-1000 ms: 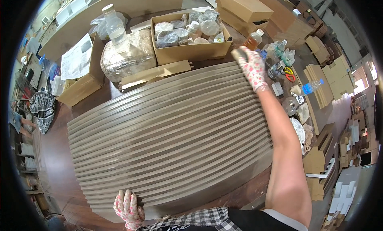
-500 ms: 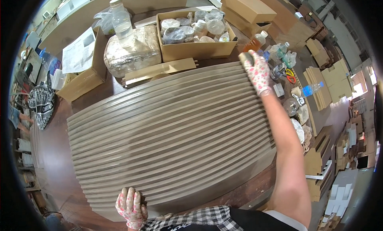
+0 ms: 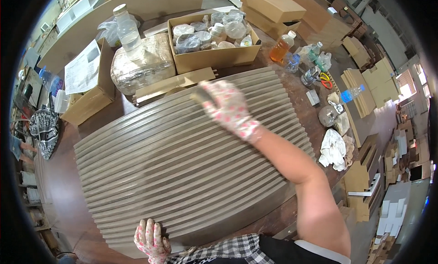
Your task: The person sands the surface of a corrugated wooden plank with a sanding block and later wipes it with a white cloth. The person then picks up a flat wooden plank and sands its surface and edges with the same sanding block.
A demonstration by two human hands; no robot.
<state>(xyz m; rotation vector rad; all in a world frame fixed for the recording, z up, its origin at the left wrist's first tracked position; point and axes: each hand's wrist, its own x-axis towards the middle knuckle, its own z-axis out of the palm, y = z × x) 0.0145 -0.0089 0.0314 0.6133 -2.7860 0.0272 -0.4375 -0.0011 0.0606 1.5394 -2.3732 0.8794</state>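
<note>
A wide grey ribbed panel [image 3: 182, 172] lies flat across the brown counter [image 3: 59, 191], covering most of it from the near edge to the boxes at the far side.

Left hand [image 3: 150, 240], in a white glove with pink spots, rests on the near edge of the panel; fingers spread and lying flat, not closed on anything.

Right hand [image 3: 226, 106], in a matching glove, lies over the far middle of the panel. Its grip is closed on a small dark block [image 3: 200, 97], pressed against the ridges.

Containers at the far side:
- Open cardboard box [image 3: 214, 58], just beyond the panel, holds clear plastic tubs and jars wrapped in film.
- Plastic-wrapped bundle [image 3: 141, 67] to its left, with a clear bottle [image 3: 127, 31] standing on it.
- Open cardboard box [image 3: 91, 99] further left, with a printed sheet [image 3: 82, 72] lying across its top; contents cannot be told.
- Bottle of orange liquid [image 3: 281, 47] right of the first box.
- Blue-capped bottle [image 3: 352, 94] lying at the right, near a crumpled white cloth [image 3: 334, 149].
</note>
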